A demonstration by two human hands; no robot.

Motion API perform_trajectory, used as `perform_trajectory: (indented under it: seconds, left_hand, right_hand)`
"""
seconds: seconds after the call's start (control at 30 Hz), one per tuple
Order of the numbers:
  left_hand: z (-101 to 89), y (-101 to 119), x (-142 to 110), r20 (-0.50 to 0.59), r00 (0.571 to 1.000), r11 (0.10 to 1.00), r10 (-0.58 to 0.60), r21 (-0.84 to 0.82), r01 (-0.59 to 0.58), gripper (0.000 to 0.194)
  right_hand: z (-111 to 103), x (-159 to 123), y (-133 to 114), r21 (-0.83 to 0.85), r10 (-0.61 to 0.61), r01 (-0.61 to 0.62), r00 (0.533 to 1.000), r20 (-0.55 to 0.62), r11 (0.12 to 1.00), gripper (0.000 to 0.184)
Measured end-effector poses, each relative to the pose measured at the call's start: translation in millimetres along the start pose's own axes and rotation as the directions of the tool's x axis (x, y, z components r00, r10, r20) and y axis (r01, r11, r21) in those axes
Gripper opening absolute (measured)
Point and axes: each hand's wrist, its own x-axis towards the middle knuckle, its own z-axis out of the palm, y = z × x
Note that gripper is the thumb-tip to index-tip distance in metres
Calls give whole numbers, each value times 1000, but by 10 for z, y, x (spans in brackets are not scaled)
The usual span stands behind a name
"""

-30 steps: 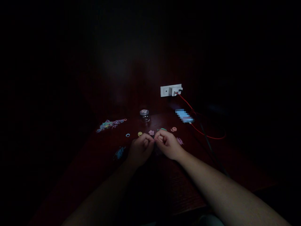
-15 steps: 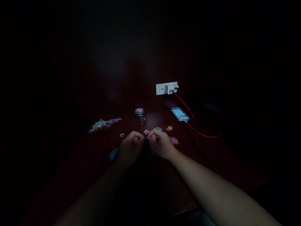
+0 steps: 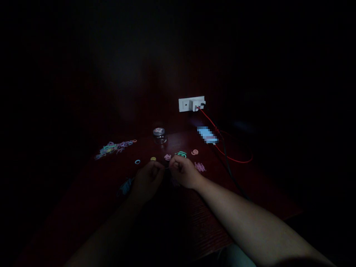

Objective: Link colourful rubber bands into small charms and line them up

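Both hands are closed in a pinch, close together over the dark red table. A thin, pale rubber band (image 3: 167, 168) spans the small gap between my left hand (image 3: 148, 180) and my right hand (image 3: 185, 173), an end in each. Just beyond the fingers are a yellow band (image 3: 153, 158), a pink pile (image 3: 167, 157) and green bands (image 3: 181, 154). To the right of my right hand lie a purple-pink pile (image 3: 199, 167) and peach bands (image 3: 195, 152). Left of my left hand are a dark blue pile (image 3: 126, 187) and a light blue band (image 3: 137, 162).
A mixed heap of coloured bands (image 3: 111, 148) lies at the far left. Behind the hands stands a clear lidded jar (image 3: 159, 135). At the right, a pixelated phone-like object (image 3: 207, 135) joins a red cable (image 3: 236, 160) from the wall socket (image 3: 184, 105); a black cable trails alongside.
The view has shifted, moving the scene slightly left. My hands have dropped a little toward me, still holding the band between them; the yellow band and more of the green bands now show.
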Motion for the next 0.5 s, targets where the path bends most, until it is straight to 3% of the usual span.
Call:
perform_trajectory:
  seconds: [0.5]
  left_hand:
    - [6,-41,-3,15,999,999,-30,-11,30,20]
  right_hand:
    - [-41,-25,-6,-137,-5,-1,999,-49,991,3]
